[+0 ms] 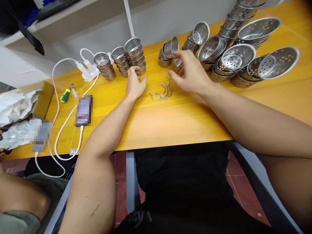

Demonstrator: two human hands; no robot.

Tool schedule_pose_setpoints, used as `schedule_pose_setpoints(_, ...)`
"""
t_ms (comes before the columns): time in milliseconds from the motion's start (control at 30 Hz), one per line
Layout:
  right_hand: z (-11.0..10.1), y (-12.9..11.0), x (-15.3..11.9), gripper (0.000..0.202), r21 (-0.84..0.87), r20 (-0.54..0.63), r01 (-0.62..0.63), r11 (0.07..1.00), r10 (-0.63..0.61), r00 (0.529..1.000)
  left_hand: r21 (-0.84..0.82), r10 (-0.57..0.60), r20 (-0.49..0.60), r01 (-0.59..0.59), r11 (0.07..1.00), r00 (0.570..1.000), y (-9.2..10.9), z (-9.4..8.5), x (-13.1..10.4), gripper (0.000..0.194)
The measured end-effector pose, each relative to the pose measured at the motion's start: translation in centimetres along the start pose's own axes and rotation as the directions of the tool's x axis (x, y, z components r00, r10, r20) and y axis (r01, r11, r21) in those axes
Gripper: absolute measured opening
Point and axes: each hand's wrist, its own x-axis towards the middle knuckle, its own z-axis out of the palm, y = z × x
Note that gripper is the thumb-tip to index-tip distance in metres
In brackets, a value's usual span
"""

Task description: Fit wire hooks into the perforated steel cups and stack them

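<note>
My left hand (136, 84) rests by the foot of a stack of perforated metal cups (135, 48), thumb apart and fingers overlapping the lower cups; whether they touch is unclear. Two more cup stacks (119, 57) (102, 61) stand to its left. My right hand (188, 72) is raised above the table, thumb and index finger spread. Through that gap shows a small metal cup (178, 64), partly hidden behind the hand. Just beyond are tilted, nested cups (170, 48). Between my hands lies a loose pile of thin curved wires (162, 93).
Larger perforated cups (240, 57), some nested at a tilt, crowd the right side, with a tall stack (237, 19) behind. To the left are a power strip (90, 72), white cables, a phone (83, 110) and a green-yellow screwdriver (65, 95). Someone's arm (21, 188) shows lower left.
</note>
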Motion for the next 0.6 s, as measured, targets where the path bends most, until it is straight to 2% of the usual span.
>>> schedule_pose_setpoints(100, -0.8, 1.4, 0.1, 0.095, -0.160, -0.052, -0.083, 0.984, 0.075, 0.996, -0.003, -0.030, 0.061, 0.030, 1.000, 0.998, 1.4, -0.3, -0.3, 0.056)
schedule_pose_setpoints(167, -1.0, 2.9, 0.1, 0.090, -0.232, -0.027, -0.114, 0.966, 0.111, 0.993, 0.018, -0.036, 0.096, 0.035, 0.999, 0.995, 2.0, -0.6, -0.4, 0.048)
schedule_pose_setpoints(267, -0.9, 5.1, 0.3, 0.074, -0.223, 0.032, -0.118, 0.968, 0.128, 0.991, 0.064, -0.040, 0.166, 0.029, 0.998, 0.985, 2.4, -0.8, -0.5, 0.040)
schedule_pose_setpoints(333, -0.8, 5.7, 0.5, 0.069, -0.223, 0.047, -0.142, 0.964, 0.157, 0.987, 0.083, -0.029, 0.207, 0.012, 0.996, 0.978, 2.6, -0.9, -0.5, 0.036)
schedule_pose_setpoints(400, -0.9, 5.2, 0.7, 0.068, -0.244, 0.043, -0.175, 0.954, 0.191, 0.981, 0.081, 0.009, 0.230, -0.029, 0.996, 0.973, 2.7, -0.8, -0.5, 0.033)
schedule_pose_setpoints(467, -1.3, 3.8, 0.9, 0.066, -0.248, 0.041, -0.154, 0.956, 0.169, 0.985, 0.057, 0.069, 0.248, -0.086, 0.995, 0.966, 3.0, -0.8, -0.5, 0.040)
schedule_pose_setpoints(600, -1.8, -0.1, 0.5, 0.057, -0.175, 0.089, 0.047, 0.983, -0.031, 0.996, 0.005, 0.172, 0.305, -0.182, 0.983, 0.937, 4.2, -0.5, -0.8, 0.081)
